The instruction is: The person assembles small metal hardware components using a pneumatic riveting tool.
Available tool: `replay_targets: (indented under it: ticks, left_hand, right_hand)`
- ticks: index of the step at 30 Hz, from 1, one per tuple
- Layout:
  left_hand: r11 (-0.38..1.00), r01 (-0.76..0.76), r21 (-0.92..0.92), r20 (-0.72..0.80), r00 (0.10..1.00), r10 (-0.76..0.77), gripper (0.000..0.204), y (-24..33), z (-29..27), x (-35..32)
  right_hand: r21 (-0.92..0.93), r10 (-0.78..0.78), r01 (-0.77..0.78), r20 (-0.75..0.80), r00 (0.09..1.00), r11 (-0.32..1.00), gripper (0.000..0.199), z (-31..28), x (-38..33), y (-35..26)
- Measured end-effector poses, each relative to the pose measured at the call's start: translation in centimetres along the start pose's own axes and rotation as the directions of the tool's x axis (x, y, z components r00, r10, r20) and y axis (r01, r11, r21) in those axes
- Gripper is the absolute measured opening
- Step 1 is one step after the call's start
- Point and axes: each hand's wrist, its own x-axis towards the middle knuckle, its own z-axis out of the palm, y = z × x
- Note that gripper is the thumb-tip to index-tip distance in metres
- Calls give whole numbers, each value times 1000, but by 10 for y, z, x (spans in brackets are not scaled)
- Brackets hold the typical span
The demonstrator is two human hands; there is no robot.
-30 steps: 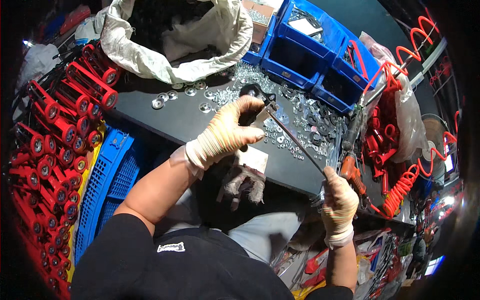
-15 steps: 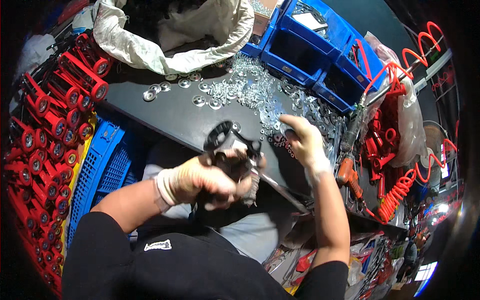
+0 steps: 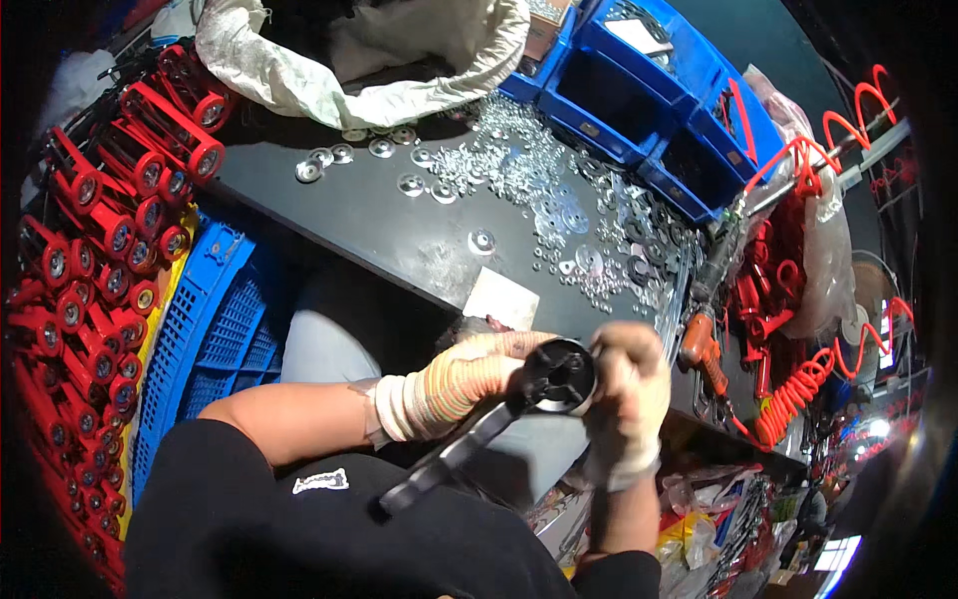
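Both gloved hands meet near my lap, below the front edge of the black worktable (image 3: 399, 235). My left hand (image 3: 469, 374) grips a black metal part (image 3: 544, 384) with a round head and a long flat arm that slants down to the left. Closed around the right side of that round head is my right hand (image 3: 629, 384). I cannot tell what its fingers hold against the part. A heap of silvery washers and small metal pieces (image 3: 559, 190) lies on the table beyond my hands.
Stacked red parts with round ends (image 3: 100, 240) fill the left side above a blue crate (image 3: 200, 329). A white sack (image 3: 369, 60) sits at the back, blue bins (image 3: 649, 100) at back right. An orange-handled tool (image 3: 704, 344) and red coiled hoses (image 3: 798, 379) hang on the right.
My right hand came back from the washer heap on the table and closed on the black part's round head. The part and my left hand shifted rightward and lower.
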Motion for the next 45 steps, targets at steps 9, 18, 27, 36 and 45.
replay_targets:
  ticks: [9, 18, 27, 36, 45]
  left_hand:
    - [926, 90, 366, 39, 993, -112, 40, -1, 10, -4]
    - [670, 711, -213, 161, 702, -693, 22, -8, -51, -63]
    - [575, 677, -460, 276, 724, -632, 32, -45, -64, -74]
    - [916, 300, 266, -341, 918, -201, 17, -21, -54, -40]
    - [-528, 492, 692, -208, 836, 507, 21, 159, -151, 185]
  right_hand:
    - [-410, -172, 106, -128, 977, 906, 39, 12, -36, 12]
    - [58, 75, -89, 204, 976, 994, 25, 28, -64, 86]
    - [-370, -44, 106, 173, 984, 923, 37, 21, -67, 92]
    - [-211, -128, 809, 935, 331, 549, 23, 33, -29, 61]
    - [-111, -189, 540, 862, 470, 835, 37, 15, 27, 24]
